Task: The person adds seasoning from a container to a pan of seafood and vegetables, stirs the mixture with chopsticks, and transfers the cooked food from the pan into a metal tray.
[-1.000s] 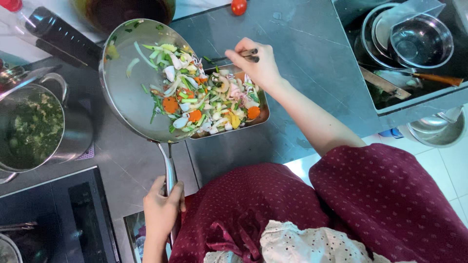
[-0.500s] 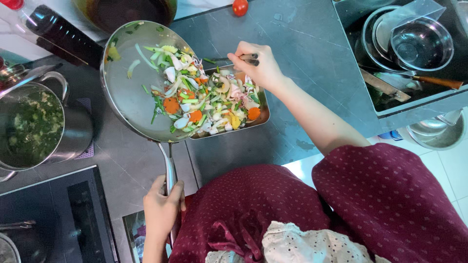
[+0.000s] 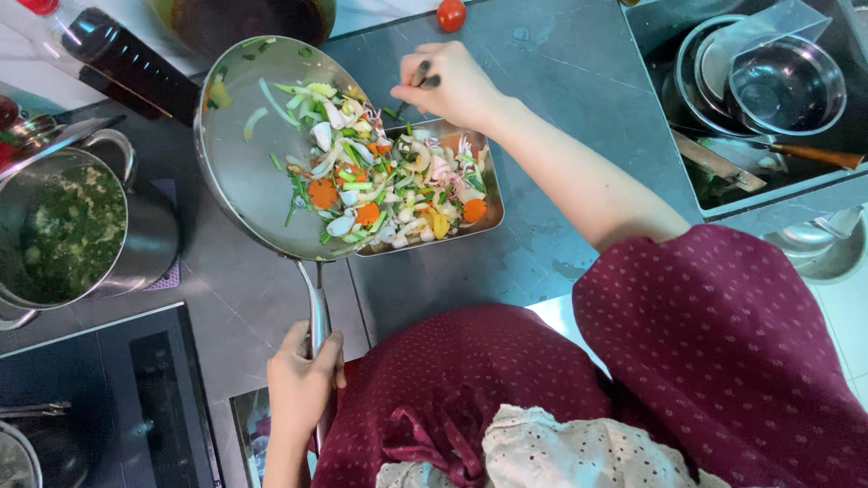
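My left hand [image 3: 303, 375] grips the long handle of a steel frying pan [image 3: 244, 163], which is tilted over a rectangular steel tray [image 3: 488, 217]. Cut vegetables [image 3: 362, 190], carrot slices, greens and white pieces, spill from the pan's lower rim into the tray, which holds more of the same mix. My right hand [image 3: 457, 86] is closed around a dark utensil above the tray's far edge, its tip among the vegetables. The utensil's working end is mostly hidden by my fingers.
A steel pot of green soup [image 3: 63, 235] stands at the left. A dark bottle [image 3: 117, 59] and a bowl of dark liquid [image 3: 244, 18] sit at the back, beside a tomato [image 3: 450, 14]. A sink with steel bowls [image 3: 778, 81] is at the right. An induction hob [image 3: 108, 398] lies front left.
More vegetables have slid from the pan into the tray. My right hand has moved left and away along the tray's far edge with the utensil. My left hand keeps hold of the handle.
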